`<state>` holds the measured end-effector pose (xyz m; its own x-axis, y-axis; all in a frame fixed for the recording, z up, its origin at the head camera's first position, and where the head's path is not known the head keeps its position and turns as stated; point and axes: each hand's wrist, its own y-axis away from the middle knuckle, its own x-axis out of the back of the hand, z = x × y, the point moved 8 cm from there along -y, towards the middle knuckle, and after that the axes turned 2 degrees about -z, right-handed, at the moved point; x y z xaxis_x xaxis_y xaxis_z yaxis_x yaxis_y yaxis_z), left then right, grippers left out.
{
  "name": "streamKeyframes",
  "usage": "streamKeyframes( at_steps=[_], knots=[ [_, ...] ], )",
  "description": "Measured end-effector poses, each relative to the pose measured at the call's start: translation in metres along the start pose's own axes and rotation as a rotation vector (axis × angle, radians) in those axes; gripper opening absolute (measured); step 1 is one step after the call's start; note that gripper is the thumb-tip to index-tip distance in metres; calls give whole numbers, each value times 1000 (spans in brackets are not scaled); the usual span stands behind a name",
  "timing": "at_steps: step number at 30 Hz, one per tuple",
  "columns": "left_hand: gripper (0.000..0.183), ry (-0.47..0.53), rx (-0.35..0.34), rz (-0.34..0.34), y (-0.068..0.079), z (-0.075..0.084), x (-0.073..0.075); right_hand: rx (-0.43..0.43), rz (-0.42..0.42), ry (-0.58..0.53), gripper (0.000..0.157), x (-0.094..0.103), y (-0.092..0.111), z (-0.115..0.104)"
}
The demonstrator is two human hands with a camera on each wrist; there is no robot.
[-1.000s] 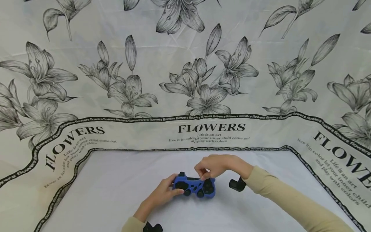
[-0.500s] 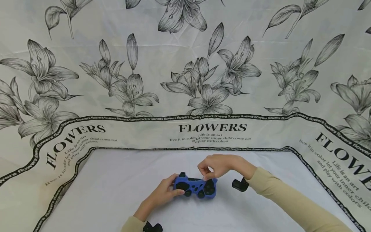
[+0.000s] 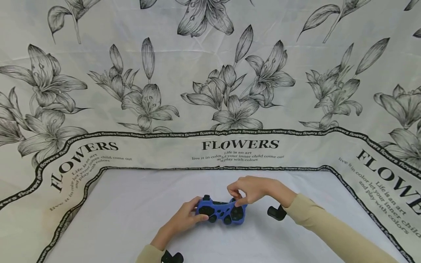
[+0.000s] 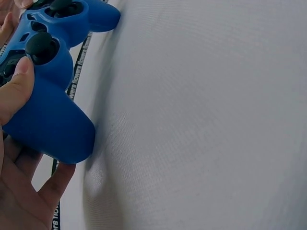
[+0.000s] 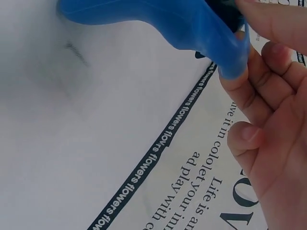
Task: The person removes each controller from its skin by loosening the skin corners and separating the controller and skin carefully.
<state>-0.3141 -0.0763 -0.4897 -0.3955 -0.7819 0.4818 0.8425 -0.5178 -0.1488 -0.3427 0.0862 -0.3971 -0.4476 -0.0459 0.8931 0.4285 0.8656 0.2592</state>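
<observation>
A white woven tablecloth fills the lower middle of the head view, ringed by a cream backdrop sheet printed with grey lilies, a black wavy border and "FLOWERS" lettering.

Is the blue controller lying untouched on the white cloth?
No, the left hand grips the blue controller at one end while the right hand pinches its upper edge.

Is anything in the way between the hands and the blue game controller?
No. The left hand already holds the controller by its left grip, thumb on its face. The right hand pinches the blue cover at the top right edge. Nothing lies between them.
</observation>
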Motion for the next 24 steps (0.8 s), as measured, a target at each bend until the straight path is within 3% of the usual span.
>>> streamKeyframes(
  at_steps=[12, 24],
  knots=[
    [45, 0, -13, -4, 2, 0, 0, 58, 31, 223, 35, -3, 1, -7],
    [46, 0, 3, -18, 1, -1, -2, 44, 59, 221, 28, -4, 11, -3]
  ],
)
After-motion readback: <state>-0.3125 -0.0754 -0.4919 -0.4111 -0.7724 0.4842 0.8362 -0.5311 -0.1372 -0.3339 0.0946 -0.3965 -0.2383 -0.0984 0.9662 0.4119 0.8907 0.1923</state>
